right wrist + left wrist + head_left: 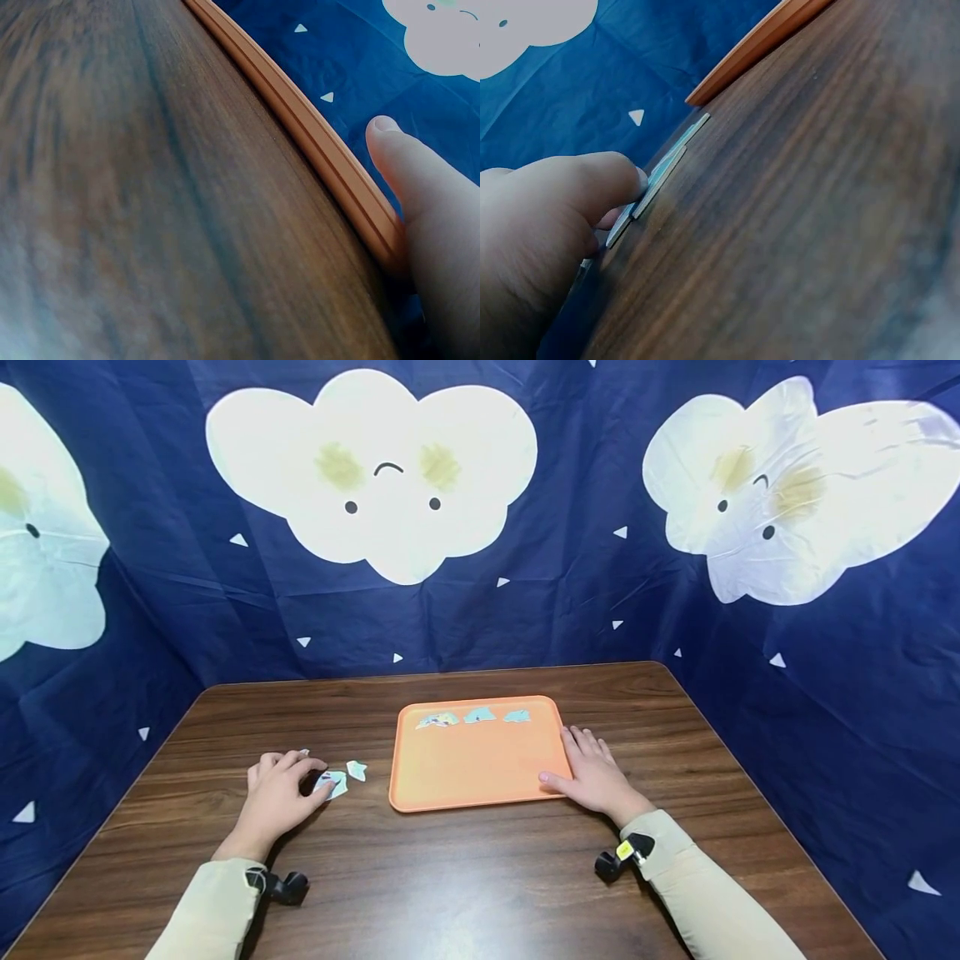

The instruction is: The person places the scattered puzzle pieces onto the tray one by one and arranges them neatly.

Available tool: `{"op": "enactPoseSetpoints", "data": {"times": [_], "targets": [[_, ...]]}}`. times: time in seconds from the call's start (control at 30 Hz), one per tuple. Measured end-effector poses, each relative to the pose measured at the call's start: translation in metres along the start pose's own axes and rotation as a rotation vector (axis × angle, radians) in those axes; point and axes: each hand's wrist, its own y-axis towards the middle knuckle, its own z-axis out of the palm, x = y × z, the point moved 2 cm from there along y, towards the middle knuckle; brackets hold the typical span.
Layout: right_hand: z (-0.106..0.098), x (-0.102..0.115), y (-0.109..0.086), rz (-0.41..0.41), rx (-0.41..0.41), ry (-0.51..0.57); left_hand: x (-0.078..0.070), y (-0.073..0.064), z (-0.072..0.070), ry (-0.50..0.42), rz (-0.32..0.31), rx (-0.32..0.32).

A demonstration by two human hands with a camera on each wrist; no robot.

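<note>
Card piece (340, 783) lies on the table (450, 877), left of the tray (480, 764), pinched between thumb and forefinger of your left hand (277, 793), the nearer one. It sits on that hand's tray side; its long axis is partly covered. A smaller piece (356, 770) lies just beside it. Your right hand (596, 777) rests on the tray's near right corner, fingers straight, thumb apart. Three pieces (478, 716) line the tray's far edge.

The head view is bright; whitish glare (442, 935) spreads toward the desk's (360, 860) near edge; both wrist views are dimmer, their wood grain blurred.
</note>
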Motion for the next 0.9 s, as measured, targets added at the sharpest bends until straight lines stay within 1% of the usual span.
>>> {"op": "enactPoseSetpoints", "data": {"times": [0.17,0.3,0.4,0.53,0.77,0.83,0.9], "targets": [[0.000,0.000,-0.001,0.001,-0.001,0.000,0.000,0.001,-0.001,-0.002,-0.005,0.002],[-0.001,-0.001,-0.001,0.000,-0.003,0.003,0.001,0.003,0.000,-0.002,0.002,-0.005],[-0.002,-0.001,-0.001,0.001,-0.002,0.003,0.001,0.005,0.001,-0.001,0.011,0.002],[-0.003,-0.001,-0.001,-0.008,-0.011,0.005,0.000,0.009,-0.001,0.006,0.006,0.038],[-0.003,0.000,-0.001,-0.004,-0.008,0.005,-0.001,0.019,-0.007,0.028,-0.015,0.149],[-0.003,0.001,-0.001,-0.009,-0.010,0.007,-0.001,0.019,-0.009,0.034,-0.011,0.161],[-0.003,0.002,-0.001,-0.013,-0.015,0.011,-0.001,0.018,-0.010,0.037,-0.011,0.157]]}}
